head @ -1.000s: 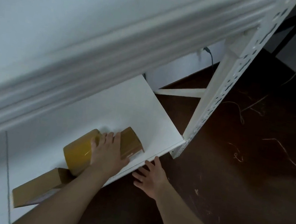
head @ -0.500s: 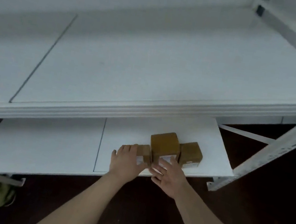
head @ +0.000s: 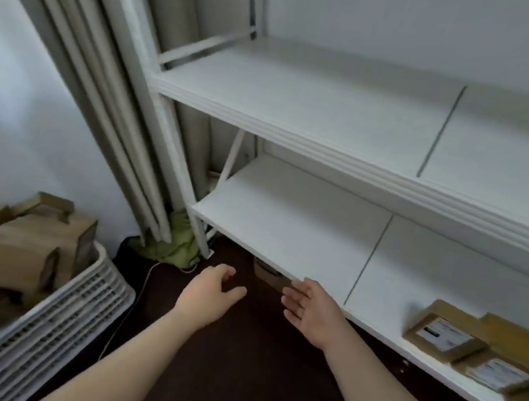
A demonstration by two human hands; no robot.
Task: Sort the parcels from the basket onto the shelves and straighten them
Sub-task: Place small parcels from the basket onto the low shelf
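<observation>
A white slatted basket stands at the lower left, piled with several brown cardboard parcels. On the lower shelf at the right lie three brown parcels with white labels, side by side near the front edge. My left hand hovers over the dark floor with fingers loosely curled, holding nothing. My right hand is spread open, palm turned left, just in front of the lower shelf's edge. Neither hand touches a parcel.
The upper shelf holds nothing in view. A white shelf post and pale curtains stand at the left. A green cloth and a white cable lie on the dark floor by the post. A brown object shows under the lower shelf.
Both hands have let go of the parcels on the lower shelf and pulled back over the floor. The view has swung left, bringing the basket into sight.
</observation>
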